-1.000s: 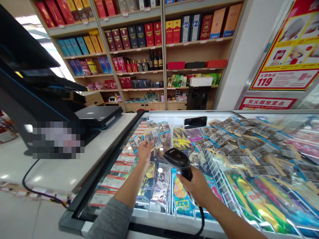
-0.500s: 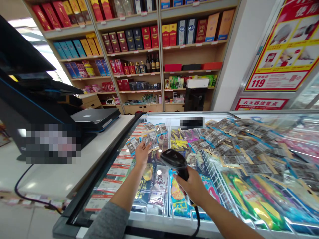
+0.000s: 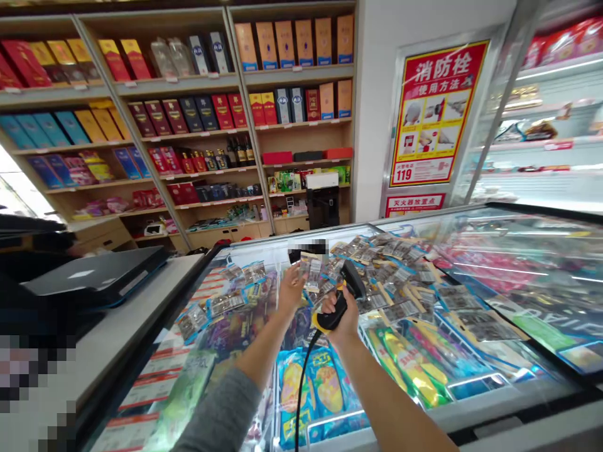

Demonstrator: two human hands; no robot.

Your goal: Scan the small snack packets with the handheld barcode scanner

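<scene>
Both hands have drawn together over the chest freezer (image 3: 513,394): the left hand (image 3: 291,291) pinches a light, limp packet (image 3: 311,271) (flimsy, best held by its edge), while the right hand (image 3: 341,311) wraps around a corded barcode scanner (image 3: 354,280).

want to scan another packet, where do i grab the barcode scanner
Take the narrow handle of the barcode scanner just below its head, coming from the underside, as the right hand does. The wider head then stays free above the fist, and the black cable leaves the base downward, clear of the fingers.

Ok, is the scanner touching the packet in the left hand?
Apart: the head view shows the scanner clear of the packet held by the left hand, with stock visible between.
</scene>
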